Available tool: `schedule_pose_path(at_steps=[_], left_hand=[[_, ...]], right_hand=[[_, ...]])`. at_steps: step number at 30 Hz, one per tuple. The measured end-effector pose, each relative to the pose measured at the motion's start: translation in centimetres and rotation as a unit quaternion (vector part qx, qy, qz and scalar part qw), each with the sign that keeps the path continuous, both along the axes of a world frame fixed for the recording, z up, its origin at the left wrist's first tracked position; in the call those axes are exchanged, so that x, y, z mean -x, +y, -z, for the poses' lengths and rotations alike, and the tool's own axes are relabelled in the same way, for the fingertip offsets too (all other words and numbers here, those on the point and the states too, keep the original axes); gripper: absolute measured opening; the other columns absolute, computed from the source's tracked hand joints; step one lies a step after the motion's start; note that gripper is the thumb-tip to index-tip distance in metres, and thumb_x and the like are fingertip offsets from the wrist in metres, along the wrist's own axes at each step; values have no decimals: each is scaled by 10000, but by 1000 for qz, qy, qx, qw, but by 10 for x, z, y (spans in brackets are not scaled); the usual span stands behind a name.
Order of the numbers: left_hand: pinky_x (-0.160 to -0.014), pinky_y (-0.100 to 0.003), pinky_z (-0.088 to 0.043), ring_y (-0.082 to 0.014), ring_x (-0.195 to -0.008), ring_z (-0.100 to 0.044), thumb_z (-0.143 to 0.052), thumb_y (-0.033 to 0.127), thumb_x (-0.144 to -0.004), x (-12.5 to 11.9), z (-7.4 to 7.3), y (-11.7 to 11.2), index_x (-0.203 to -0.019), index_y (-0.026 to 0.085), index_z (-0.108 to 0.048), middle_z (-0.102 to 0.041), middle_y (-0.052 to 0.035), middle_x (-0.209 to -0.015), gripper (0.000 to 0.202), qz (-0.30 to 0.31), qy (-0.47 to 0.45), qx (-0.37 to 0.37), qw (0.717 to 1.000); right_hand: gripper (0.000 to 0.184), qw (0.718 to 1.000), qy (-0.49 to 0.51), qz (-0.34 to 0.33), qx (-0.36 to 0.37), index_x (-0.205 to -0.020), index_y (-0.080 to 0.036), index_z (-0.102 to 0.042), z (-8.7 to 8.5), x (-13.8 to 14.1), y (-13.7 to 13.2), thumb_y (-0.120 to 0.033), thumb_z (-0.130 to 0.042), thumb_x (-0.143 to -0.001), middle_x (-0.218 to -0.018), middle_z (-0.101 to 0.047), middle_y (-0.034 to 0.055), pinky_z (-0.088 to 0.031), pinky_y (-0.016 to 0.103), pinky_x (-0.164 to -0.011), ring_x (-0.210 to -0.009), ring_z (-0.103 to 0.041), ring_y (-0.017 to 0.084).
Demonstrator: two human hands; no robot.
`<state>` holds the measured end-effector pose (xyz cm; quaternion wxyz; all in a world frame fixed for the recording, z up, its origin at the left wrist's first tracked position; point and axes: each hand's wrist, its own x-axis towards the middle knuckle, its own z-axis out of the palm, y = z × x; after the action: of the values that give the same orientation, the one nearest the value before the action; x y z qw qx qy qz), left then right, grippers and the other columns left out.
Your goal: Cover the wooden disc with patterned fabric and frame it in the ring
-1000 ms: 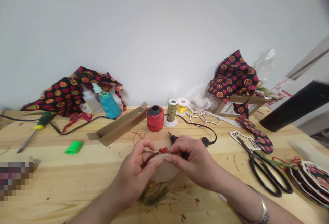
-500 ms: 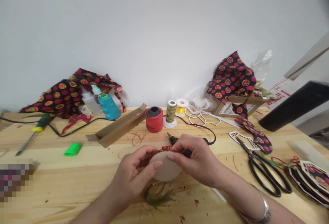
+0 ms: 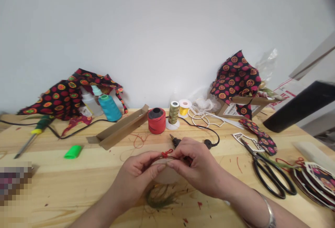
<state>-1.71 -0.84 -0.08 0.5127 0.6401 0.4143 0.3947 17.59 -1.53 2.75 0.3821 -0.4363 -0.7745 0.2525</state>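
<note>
Between both hands is a pale round disc (image 3: 167, 176) with a dark rim, a red cord knot (image 3: 165, 154) at its top edge. My left hand (image 3: 140, 172) is closed around the disc's left side, thumb lying on its pale face. On the upper right, my right hand (image 3: 195, 163) pinches the rim beside the knot, thumb tip close to the left thumb. A green tassel (image 3: 161, 199) hangs or lies just below the disc; I cannot tell which. Behind the right hand lies a dark pen-like tool (image 3: 176, 141) with a pointed tip, partly hidden.
Black scissors (image 3: 272, 174) and a stack of patterned round pieces (image 3: 316, 186) lie at right. Behind the hands stand a red thread spool (image 3: 156, 120), a gold spool (image 3: 173, 113) and an open narrow cardboard box (image 3: 123, 127). A screwdriver (image 3: 27, 144) and green cap (image 3: 73, 152) are left.
The right hand has shifted slightly left along the rim, its thumb now near the left thumb. The red knot stands up more visibly, and the fingers cover more of the disc's top.
</note>
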Motion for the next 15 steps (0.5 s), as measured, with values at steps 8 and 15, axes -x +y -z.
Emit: schedule_pose_path(at_steps=[8,15], left_hand=[[-735,-162,-569,-139,-844,-731,-684,177,-781,1,-2,1,-958,354,-764,-787,62,-951,263,-6,-11,-25,1000],[-774,-212,-581,-176,-910,-725,-685,205,-781,2,-2,2,-990,316,-762,-773,24,-1027,249,-26,21,-43,998]], right_hand=[[95,1000,15,-1,4,-701,-180,-678,1,0,0,-171,-703,-792,-626,-587,-24,-362,234,-597,-620,-498,107],[61,999,4,17,-31,-780,-184,-693,4,-2,3,-229,-734,-775,-674,-613,-7,-407,259,-631,-666,-533,132]])
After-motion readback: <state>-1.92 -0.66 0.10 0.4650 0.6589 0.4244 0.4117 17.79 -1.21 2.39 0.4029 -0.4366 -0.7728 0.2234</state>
